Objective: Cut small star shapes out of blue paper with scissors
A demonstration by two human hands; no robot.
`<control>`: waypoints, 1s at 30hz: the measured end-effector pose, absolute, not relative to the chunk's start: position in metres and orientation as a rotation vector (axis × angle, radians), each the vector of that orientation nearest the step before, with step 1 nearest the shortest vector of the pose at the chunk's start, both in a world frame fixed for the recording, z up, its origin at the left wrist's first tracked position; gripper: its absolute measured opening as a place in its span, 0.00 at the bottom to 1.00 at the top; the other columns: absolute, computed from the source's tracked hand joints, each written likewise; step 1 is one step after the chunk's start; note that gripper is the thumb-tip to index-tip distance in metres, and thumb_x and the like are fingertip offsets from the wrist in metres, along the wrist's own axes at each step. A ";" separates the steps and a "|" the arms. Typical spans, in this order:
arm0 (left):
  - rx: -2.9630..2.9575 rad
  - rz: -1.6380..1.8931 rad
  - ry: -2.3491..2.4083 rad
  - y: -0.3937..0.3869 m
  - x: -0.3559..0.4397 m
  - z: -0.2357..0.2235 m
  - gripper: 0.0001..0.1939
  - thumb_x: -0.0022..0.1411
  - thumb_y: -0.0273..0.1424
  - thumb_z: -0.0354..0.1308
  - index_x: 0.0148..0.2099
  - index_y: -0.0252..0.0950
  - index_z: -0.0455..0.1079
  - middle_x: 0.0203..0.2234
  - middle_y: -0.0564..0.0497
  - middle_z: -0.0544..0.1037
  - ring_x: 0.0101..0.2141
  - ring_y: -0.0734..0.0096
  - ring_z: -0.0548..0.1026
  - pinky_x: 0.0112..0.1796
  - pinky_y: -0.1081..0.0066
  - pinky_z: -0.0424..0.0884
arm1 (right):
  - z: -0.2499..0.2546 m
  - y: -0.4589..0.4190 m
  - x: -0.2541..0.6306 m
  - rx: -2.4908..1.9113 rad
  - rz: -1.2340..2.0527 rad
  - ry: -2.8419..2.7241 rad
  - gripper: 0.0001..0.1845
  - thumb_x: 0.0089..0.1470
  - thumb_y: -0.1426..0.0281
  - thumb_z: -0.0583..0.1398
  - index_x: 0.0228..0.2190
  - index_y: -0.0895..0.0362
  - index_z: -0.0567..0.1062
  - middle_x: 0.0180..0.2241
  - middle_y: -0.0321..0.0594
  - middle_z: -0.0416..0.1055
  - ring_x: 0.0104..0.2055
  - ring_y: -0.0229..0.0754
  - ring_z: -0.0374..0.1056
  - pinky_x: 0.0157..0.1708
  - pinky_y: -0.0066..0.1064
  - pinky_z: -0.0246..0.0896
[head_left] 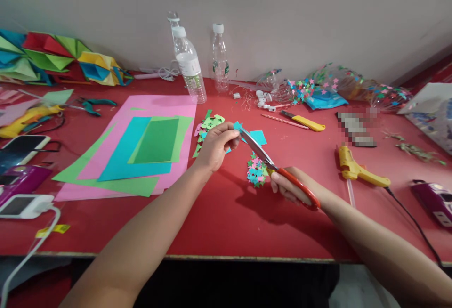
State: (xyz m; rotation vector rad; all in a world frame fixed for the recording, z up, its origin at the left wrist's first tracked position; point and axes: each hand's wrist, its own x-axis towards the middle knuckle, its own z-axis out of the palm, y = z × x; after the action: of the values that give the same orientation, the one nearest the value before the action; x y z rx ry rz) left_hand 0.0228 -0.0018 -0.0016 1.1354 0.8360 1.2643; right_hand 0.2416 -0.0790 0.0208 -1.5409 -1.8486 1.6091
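Between the thumb and fingers of my left hand (pixel 219 144) is a small piece of blue paper (pixel 237 125). My right hand (pixel 287 186) grips a pair of scissors (pixel 257 149) with red handles, its blades pointing up and left to the blue piece. Whether the blades touch the paper is hard to tell. Under the scissors lies a small heap of paper stars (pixel 257 171) in pink, green and blue. A blue paper square (pixel 259 137) lies just behind the blades. Beside my left hand is a pile of green, pink and blue paper scraps (pixel 208 126).
Coloured paper sheets (pixel 157 141) lie stacked at left. Plastic bottles (pixel 189 65) stand by the wall. A yellow utility knife (pixel 307 122) and a yellow glue gun (pixel 360 169) with a cord lie at right. Pliers (pixel 93 105), a phone (pixel 26 150) and a white cable (pixel 52 223) are at far left.
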 end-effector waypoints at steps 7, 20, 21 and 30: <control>1.133 1.275 0.830 -0.003 0.023 0.000 0.10 0.54 0.30 0.58 0.23 0.36 0.66 0.16 0.56 0.68 0.20 0.80 0.64 0.22 0.75 0.58 | 0.022 -0.079 0.238 -1.670 1.589 -1.735 0.28 0.52 0.44 0.55 0.20 0.55 0.64 0.08 0.27 0.54 0.11 0.31 0.51 0.14 0.25 0.48; 1.178 1.330 0.846 -0.004 0.023 0.002 0.09 0.55 0.31 0.57 0.24 0.36 0.69 0.16 0.55 0.68 0.19 0.80 0.64 0.22 0.75 0.60 | 0.019 -0.077 0.243 -1.654 1.566 -1.751 0.30 0.47 0.41 0.59 0.20 0.56 0.65 0.10 0.28 0.54 0.11 0.31 0.52 0.11 0.23 0.48; 1.188 1.329 0.849 -0.003 0.023 0.001 0.09 0.55 0.31 0.57 0.24 0.36 0.68 0.16 0.55 0.68 0.19 0.80 0.64 0.22 0.75 0.60 | 0.019 -0.077 0.243 -1.660 1.553 -1.768 0.30 0.47 0.41 0.59 0.20 0.56 0.65 0.09 0.28 0.55 0.11 0.31 0.52 0.11 0.23 0.48; 1.226 1.321 0.870 -0.002 0.021 0.000 0.08 0.55 0.31 0.56 0.24 0.36 0.68 0.17 0.55 0.68 0.19 0.79 0.64 0.22 0.75 0.61 | 0.022 -0.076 0.245 -1.738 1.528 -1.783 0.28 0.47 0.44 0.61 0.20 0.56 0.65 0.11 0.28 0.55 0.12 0.31 0.53 0.12 0.23 0.49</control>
State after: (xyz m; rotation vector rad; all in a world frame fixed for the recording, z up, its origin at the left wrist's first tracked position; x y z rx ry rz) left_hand 0.0208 -0.0023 -0.0005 1.2263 0.8696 1.3209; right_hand 0.2449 -0.0759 0.0222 -1.7378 -1.7826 1.5281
